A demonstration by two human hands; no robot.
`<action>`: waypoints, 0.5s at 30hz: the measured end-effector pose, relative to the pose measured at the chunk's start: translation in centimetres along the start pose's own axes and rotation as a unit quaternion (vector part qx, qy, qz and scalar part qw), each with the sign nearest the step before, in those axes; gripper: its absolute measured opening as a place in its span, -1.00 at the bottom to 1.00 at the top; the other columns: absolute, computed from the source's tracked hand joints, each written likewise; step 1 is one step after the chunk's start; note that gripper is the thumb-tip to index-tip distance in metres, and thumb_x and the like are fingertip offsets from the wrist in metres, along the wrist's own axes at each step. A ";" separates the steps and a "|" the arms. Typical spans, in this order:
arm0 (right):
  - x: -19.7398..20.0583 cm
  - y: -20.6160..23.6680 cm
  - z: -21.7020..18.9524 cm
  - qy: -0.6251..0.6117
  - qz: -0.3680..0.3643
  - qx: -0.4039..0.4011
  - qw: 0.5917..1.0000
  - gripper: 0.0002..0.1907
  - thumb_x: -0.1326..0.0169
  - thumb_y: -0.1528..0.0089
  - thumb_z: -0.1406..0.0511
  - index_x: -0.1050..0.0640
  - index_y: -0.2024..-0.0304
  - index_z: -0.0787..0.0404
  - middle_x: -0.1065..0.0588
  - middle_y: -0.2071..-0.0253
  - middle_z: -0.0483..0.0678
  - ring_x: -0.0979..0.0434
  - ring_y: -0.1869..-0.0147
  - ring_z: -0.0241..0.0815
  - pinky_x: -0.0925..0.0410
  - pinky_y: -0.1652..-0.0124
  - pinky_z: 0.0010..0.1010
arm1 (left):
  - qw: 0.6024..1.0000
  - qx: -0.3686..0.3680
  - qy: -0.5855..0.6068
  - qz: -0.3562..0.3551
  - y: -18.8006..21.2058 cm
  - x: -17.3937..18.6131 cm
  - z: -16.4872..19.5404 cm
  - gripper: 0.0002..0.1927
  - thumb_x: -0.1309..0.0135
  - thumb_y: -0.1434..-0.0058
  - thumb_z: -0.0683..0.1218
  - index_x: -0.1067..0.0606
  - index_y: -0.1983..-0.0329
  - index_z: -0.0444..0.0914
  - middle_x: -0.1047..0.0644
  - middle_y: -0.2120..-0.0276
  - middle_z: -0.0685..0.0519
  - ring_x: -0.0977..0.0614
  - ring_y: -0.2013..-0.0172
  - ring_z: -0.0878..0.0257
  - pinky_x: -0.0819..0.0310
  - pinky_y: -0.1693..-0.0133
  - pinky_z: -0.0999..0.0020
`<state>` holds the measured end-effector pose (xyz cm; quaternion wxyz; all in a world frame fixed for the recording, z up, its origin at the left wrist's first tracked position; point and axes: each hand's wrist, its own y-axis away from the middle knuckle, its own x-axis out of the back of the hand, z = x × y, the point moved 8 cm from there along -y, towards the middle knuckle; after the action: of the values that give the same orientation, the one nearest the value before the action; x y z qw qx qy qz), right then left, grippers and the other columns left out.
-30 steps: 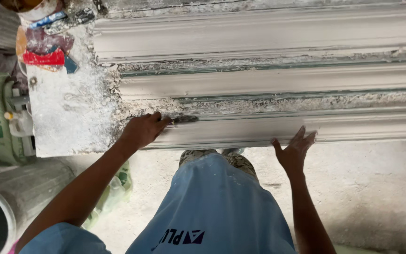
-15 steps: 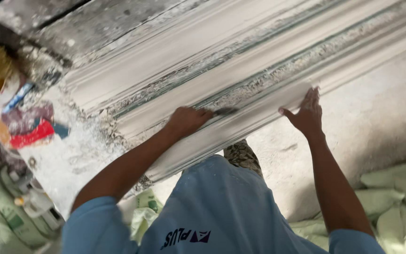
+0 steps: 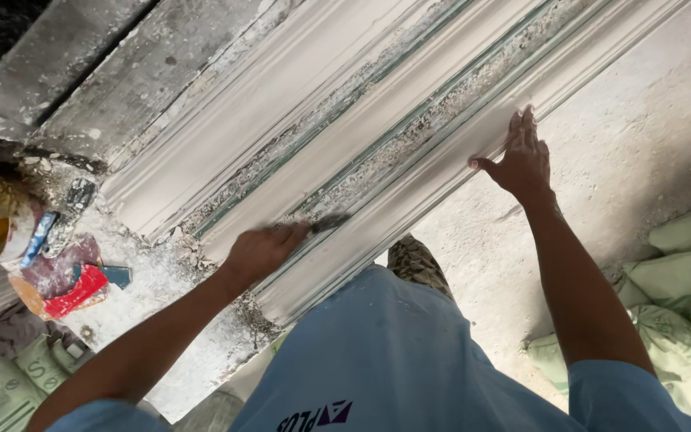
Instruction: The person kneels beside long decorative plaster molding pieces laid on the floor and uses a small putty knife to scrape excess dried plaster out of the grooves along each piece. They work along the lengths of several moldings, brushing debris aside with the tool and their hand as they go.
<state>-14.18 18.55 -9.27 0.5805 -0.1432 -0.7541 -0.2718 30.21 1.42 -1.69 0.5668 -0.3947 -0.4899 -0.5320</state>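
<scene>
A small dark-bladed scraping tool [image 3: 328, 223] is gripped in the left hand [image 3: 264, 250], whose fingers are curled tight about its handle; the blade is laid against the crusted groove between two ridges of the long white plaster cornice moulding [image 3: 409, 136]. The right hand [image 3: 523, 156] is spread flat, fingers almost fully extended, and is pressed on the outer ridge of the same moulding, holding nothing.

Compared with a second ago, the moulding is now seen running diagonally toward the upper right rather than across the view, since the head has been turned. The left hand is kept on much the same stretch of groove, while the right hand, then raised off the moulding's near edge, has been set down further along it. From this it is judged that the piece is being steadied while the scraping is continued.

Red and blue scraps [image 3: 81, 286] are left at the dusty bench's left end [image 3: 161, 288], and pale green sacks [image 3: 681, 304] are lying on the floor at the right.
</scene>
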 end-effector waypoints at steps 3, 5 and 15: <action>0.2 -0.1 -0.1 0.007 0.005 0.012 1.000 0.45 0.08 -0.10 -0.48 0.04 -0.54 0.55 0.17 -0.59 0.48 0.10 -0.68 0.32 -0.16 -0.38 0.16 | 0.998 0.008 0.058 -0.013 -9.3 -1.4 1.0 -0.72 -0.01 -0.43 0.00 -0.48 -0.16 -0.12 -0.67 0.18 0.02 -0.67 0.49 0.08 -0.56 0.56 0.12; 0.6 -0.1 -0.2 -0.005 0.006 0.008 1.000 0.47 0.08 -0.06 -0.49 0.04 -0.53 0.56 0.17 -0.58 0.49 0.10 -0.66 0.34 -0.20 -0.36 0.11 | 0.996 -0.001 0.057 0.064 -16.8 -1.0 1.8 -0.73 0.02 -0.31 -0.11 -0.55 -0.04 -0.17 -0.64 0.29 0.03 -0.66 0.54 0.06 -0.52 0.59 0.08; 1.4 0.4 -0.2 -0.089 0.025 -0.013 0.996 0.43 -0.19 -0.03 -0.34 0.07 -0.54 0.49 0.18 -0.59 0.43 0.14 -0.66 0.40 -0.13 -0.42 0.07 | 0.995 -0.033 0.057 0.072 -18.2 1.9 2.1 -0.75 -0.03 -0.38 -0.01 -0.57 -0.01 -0.19 -0.62 0.35 -0.01 -0.63 0.57 0.06 -0.48 0.61 0.13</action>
<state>-14.20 18.67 -7.83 0.5160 -0.1932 -0.7951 -0.2534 11.85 0.84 -0.73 0.6174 -0.4161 -0.4093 -0.5274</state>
